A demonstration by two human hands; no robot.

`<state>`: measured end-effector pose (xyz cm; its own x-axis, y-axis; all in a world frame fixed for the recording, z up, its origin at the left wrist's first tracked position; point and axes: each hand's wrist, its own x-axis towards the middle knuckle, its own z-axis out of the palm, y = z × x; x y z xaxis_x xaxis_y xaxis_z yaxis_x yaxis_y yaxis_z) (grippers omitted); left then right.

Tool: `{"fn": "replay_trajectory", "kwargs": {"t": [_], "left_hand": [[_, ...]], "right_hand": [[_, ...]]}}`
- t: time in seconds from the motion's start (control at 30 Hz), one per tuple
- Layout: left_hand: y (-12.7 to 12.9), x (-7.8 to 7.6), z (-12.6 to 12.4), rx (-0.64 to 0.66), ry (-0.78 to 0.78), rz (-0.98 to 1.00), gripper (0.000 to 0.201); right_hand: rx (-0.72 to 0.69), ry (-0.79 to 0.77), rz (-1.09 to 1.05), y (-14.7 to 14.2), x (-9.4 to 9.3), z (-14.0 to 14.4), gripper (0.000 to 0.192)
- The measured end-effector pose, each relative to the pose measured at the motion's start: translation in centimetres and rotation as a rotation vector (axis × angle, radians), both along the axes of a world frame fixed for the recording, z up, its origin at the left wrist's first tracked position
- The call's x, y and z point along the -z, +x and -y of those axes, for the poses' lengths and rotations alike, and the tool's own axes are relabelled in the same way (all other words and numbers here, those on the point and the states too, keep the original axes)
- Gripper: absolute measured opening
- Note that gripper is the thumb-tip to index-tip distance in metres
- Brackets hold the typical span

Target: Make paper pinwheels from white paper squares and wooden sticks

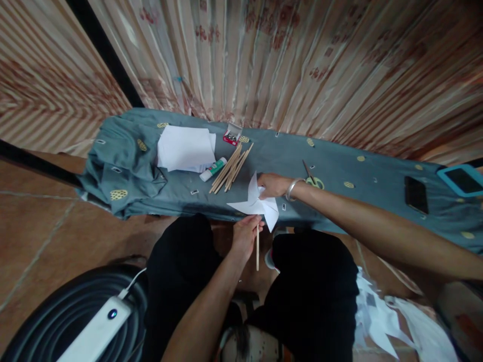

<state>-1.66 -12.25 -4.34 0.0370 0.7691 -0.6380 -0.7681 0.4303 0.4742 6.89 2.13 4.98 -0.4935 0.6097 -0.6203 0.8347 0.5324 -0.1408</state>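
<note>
A white paper pinwheel [260, 206] lies at the front edge of the table covered in grey-blue cloth [339, 171]. My right hand [272, 185] presses on its centre, a silver bangle on the wrist. My left hand [246, 235] is just below the table edge, pinching a thin wooden stick [257, 249] that hangs down from under the pinwheel.
On the cloth lie a bundle of wooden sticks [231, 167], a glue stick [213, 169], a stack of white paper [185, 148], a small red pin box [231, 134], scissors [312, 178], a black phone [415, 194] and a blue-cased tablet [461, 180]. Paper scraps [381, 317] lie on the floor at right; a power bank [98, 329] at lower left.
</note>
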Motion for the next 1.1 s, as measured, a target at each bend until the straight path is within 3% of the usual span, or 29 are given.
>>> {"fn": "replay_trajectory", "kwargs": {"t": [0.33,0.53,0.87,1.1], "left_hand": [[0.2,0.1,0.3,0.015,-0.016,0.027,0.022],[0.2,0.0,0.3,0.107,-0.046,0.005,0.026],[0.3,0.6,0.2,0.078,0.050,-0.096,0.040],[0.1,0.6,0.0,0.101,0.066,-0.081,0.036]], "right_hand": [[-0.046,0.002,0.061,-0.7,-0.5,0.1,0.029],[-0.067,-0.006,0.086,-0.8,-0.4,-0.3,0.030],[-0.039,-0.063,0.077,-0.9,-0.3,-0.7,0.026],[-0.018,-0.060,0.155,-1.4,-0.4,-0.9,0.024]]}}
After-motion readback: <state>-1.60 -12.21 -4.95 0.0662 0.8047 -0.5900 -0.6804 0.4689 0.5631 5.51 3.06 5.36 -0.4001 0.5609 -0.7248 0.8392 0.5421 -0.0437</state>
